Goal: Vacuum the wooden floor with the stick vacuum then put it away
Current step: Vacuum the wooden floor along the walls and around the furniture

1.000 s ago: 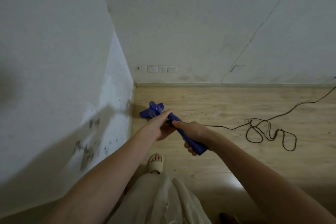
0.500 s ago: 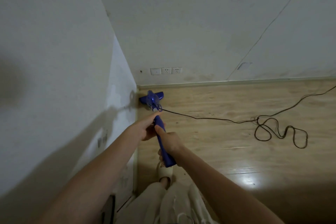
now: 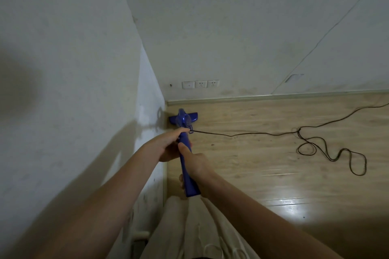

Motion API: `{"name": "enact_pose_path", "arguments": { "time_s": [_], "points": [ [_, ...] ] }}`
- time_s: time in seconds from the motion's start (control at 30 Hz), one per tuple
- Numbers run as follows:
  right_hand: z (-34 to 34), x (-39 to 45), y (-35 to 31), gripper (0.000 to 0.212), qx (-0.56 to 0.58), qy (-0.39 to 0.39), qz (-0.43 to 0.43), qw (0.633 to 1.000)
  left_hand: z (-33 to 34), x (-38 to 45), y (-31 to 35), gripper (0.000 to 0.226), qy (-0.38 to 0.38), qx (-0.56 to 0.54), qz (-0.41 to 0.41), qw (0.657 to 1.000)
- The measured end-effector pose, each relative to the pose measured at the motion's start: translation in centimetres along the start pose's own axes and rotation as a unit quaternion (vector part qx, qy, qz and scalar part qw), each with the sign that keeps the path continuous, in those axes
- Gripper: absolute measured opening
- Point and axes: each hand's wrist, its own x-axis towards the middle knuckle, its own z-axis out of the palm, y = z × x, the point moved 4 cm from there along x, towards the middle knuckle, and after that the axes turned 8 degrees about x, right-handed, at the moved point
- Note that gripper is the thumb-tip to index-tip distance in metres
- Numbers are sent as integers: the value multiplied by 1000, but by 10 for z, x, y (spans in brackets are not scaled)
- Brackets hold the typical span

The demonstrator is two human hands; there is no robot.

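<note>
Both hands grip stick vacuum — corner.

— What do we see underfoot?
— We see a light wooden floor filling the lower right of the frame.
— And on it?
— The blue vacuum head rests in the corner at centre; a dark cord trails and loops toward the right edge.
</note>
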Motion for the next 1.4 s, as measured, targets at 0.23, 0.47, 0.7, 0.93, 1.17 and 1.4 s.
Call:
{"name": "enact_pose_path", "arguments": {
  "time_s": [0.23, 0.47, 0.7, 0.93, 1.17, 1.4],
  "points": [
    [26, 8, -12, 49, 63, 3, -14, 998, -9, 0, 20, 35, 46, 21, 24, 998],
    [20, 6, -7, 48, 70, 3, -4, 998, -9, -2, 19, 33, 16, 57, 0, 998],
    [26, 13, -10, 54, 61, 2, -1, 998, -15, 6, 21, 34, 26, -5, 29, 999],
    [19, 14, -15, 44, 51, -3, -1, 999, -13, 4, 24, 35, -1, -12, 18, 1000],
    [29, 17, -23, 47, 62, 1, -16, 998, -19, 9, 32, 39, 18, -12, 29, 999],
    [37, 16, -21, 49, 60, 14, -3, 998, -27, -3, 32, 33, -10, 12, -1, 1000]
  ]
}}
